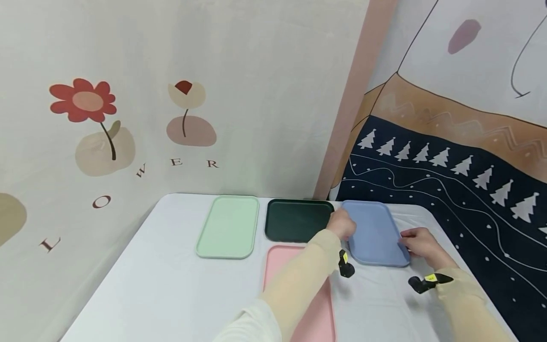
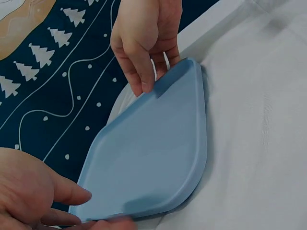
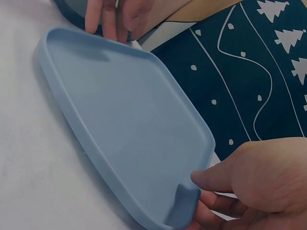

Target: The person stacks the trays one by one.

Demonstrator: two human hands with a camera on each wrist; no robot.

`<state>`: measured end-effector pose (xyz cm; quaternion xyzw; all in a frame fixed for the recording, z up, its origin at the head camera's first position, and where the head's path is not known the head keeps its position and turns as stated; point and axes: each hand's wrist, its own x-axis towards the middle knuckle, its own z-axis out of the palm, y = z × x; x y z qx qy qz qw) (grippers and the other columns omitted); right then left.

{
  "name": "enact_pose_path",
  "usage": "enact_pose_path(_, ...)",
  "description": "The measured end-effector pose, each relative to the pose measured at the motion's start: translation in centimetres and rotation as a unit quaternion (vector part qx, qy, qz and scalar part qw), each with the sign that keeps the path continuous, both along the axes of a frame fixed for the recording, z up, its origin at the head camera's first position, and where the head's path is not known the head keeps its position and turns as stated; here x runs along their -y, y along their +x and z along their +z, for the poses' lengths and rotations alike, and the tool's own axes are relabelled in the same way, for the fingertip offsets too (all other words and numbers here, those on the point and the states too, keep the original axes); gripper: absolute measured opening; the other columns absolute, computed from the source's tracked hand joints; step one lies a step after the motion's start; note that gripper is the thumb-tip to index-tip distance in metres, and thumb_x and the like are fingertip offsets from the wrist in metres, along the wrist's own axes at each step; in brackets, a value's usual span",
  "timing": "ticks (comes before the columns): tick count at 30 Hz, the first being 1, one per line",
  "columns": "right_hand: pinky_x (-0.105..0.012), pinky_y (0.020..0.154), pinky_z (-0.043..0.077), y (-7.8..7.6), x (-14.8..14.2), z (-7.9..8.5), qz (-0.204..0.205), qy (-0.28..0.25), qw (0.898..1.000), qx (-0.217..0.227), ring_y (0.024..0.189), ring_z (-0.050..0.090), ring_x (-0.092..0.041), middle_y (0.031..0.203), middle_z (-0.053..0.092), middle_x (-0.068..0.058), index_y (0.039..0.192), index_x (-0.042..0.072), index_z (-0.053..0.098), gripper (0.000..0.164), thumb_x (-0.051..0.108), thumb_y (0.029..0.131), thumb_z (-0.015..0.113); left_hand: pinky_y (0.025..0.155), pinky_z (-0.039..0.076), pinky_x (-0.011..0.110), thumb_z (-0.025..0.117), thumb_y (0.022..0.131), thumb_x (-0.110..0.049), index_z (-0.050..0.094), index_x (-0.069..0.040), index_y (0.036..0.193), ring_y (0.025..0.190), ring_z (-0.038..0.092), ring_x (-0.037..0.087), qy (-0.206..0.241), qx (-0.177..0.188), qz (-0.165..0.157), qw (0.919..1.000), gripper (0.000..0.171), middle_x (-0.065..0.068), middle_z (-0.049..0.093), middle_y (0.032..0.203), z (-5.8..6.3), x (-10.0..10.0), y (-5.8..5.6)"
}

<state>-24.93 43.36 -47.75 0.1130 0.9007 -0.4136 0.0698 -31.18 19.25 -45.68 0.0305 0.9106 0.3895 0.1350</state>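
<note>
A blue rectangular tray [image 1: 373, 232] lies at the right of the white table, with a hand at either side. My right hand [image 1: 423, 244] pinches its right edge: in the right wrist view the thumb [image 3: 206, 177] is over the rim and the other fingers are outside and under it. At the opposite edge is my left hand [image 1: 342, 224], its fairly straight fingers [image 3: 109, 21] against the outer rim. The left thumb [image 2: 72, 191] stays raised and does not visibly grip.
A dark green tray [image 1: 295, 221] sits just left of the blue one, and a light green tray [image 1: 228, 228] farther left. My left forearm crosses over a pink tray [image 1: 316, 313]. Patterned cloth [image 1: 427, 180] hangs behind the white table [image 1: 171, 285].
</note>
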Motion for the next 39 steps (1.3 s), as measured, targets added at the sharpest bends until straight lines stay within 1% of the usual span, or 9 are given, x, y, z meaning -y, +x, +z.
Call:
enact_pose_path(5, -0.04, 0.071, 0.062, -0.2, 0.1, -0.1, 0.003, 0.009, 1.0, -0.001, 0.094, 0.064, -0.032, 0.113, 0.06, -0.038, 0.128, -0.029, 0.047, 0.044, 0.002, 0.098, 0.055, 0.063, 0.052, 0.028, 0.07, 0.093, -0.005, 0.067, 0.001, 0.119, 0.078, 0.058, 0.02, -0.028, -0.018, -0.012, 0.9994, 0.027, 0.01, 0.066, 0.103, 0.0, -0.2, 0.4)
enact_pose_path(11, -0.035, 0.068, 0.06, -0.2, 0.4, 0.0, 0.005, 0.017, 1.0, -0.004, 0.09, 0.063, -0.03, 0.106, 0.061, -0.032, 0.127, -0.029, 0.048, 0.041, -0.001, 0.097, 0.052, 0.059, 0.053, 0.031, 0.072, 0.093, -0.002, 0.07, 0.001, 0.115, 0.07, 0.057, 0.021, -0.033, -0.015, -0.016, 0.9992, 0.022, 0.012, 0.065, 0.099, -0.2, -0.8, 0.9)
enact_pose_path(16, -0.032, 0.065, 0.058, -0.2, 0.5, 0.0, 0.004, 0.025, 1.0, -0.012, 0.087, 0.062, -0.029, 0.101, 0.061, -0.03, 0.124, -0.028, 0.049, 0.038, -0.003, 0.096, 0.052, 0.067, 0.055, 0.031, 0.075, 0.092, -0.003, 0.072, -0.002, 0.114, 0.078, 0.059, 0.022, -0.061, -0.039, -0.028, 0.997, 0.023, 0.013, 0.066, 0.106, -0.3, -1.1, 1.3)
enact_pose_path(19, -0.032, 0.065, 0.057, -0.3, 0.5, -0.2, 0.006, 0.033, 0.999, -0.02, 0.087, 0.061, -0.03, 0.101, 0.061, -0.03, 0.123, -0.028, 0.051, 0.037, -0.003, 0.096, 0.051, 0.068, 0.055, 0.032, 0.077, 0.091, -0.003, 0.072, -0.002, 0.115, 0.079, 0.059, 0.022, -0.065, -0.036, -0.027, 0.9969, 0.024, 0.014, 0.065, 0.106, -0.4, -1.2, 1.2)
enact_pose_path(22, -0.032, 0.065, 0.056, -0.3, 0.3, -0.4, 0.006, 0.037, 0.999, -0.023, 0.088, 0.06, -0.031, 0.102, 0.061, -0.03, 0.122, -0.028, 0.052, 0.037, -0.003, 0.096, 0.051, 0.062, 0.054, 0.033, 0.077, 0.092, -0.002, 0.071, -0.002, 0.116, 0.074, 0.057, 0.021, -0.059, -0.018, -0.021, 0.9979, 0.025, 0.013, 0.063, 0.101, -0.8, -1.3, 0.9)
enact_pose_path(25, -0.033, 0.064, 0.055, -0.3, 0.1, -0.4, 0.0, 0.036, 0.999, -0.022, 0.088, 0.06, -0.032, 0.103, 0.06, -0.03, 0.123, -0.027, 0.052, 0.037, -0.002, 0.096, 0.051, 0.055, 0.052, 0.033, 0.077, 0.091, -0.001, 0.072, -0.002, 0.108, 0.066, 0.057, 0.021, -0.052, -0.012, -0.015, 0.9985, 0.018, 0.011, 0.062, 0.091, -1.1, -1.3, 0.7)
enact_pose_path(28, -0.033, 0.064, 0.056, -0.3, 0.0, -0.5, -0.004, 0.03, 0.999, -0.023, 0.089, 0.06, -0.032, 0.104, 0.06, -0.031, 0.124, -0.027, 0.052, 0.038, -0.001, 0.096, 0.052, 0.052, 0.051, 0.033, 0.077, 0.091, 0.0, 0.072, -0.001, 0.103, 0.064, 0.058, 0.021, -0.035, -0.008, -0.008, 0.9993, 0.013, 0.009, 0.062, 0.086, -1.3, -1.1, 0.5)
enact_pose_path(34, -0.035, 0.065, 0.059, 0.0, -0.3, -0.1, -0.002, 0.012, 1.0, -0.022, 0.093, 0.062, -0.033, 0.108, 0.061, -0.032, 0.126, -0.027, 0.051, 0.041, 0.0, 0.095, 0.051, 0.063, 0.054, 0.032, 0.078, 0.09, -0.001, 0.071, -0.002, 0.112, 0.076, 0.057, 0.02, -0.018, -0.004, 0.003, 0.9998, 0.023, 0.009, 0.066, 0.099, -0.9, -0.8, 0.6)
enact_pose_path(39, -0.034, 0.064, 0.059, 0.3, -0.6, 0.3, 0.003, 0.01, 0.999, -0.034, 0.088, 0.062, -0.03, 0.105, 0.061, -0.031, 0.126, -0.027, 0.05, 0.04, -0.001, 0.096, 0.052, 0.07, 0.055, 0.03, 0.079, 0.09, -0.003, 0.07, -0.003, 0.114, 0.081, 0.057, 0.018, -0.014, -0.014, 0.011, 0.9997, 0.026, 0.008, 0.067, 0.102, 0.0, -0.6, 0.7)
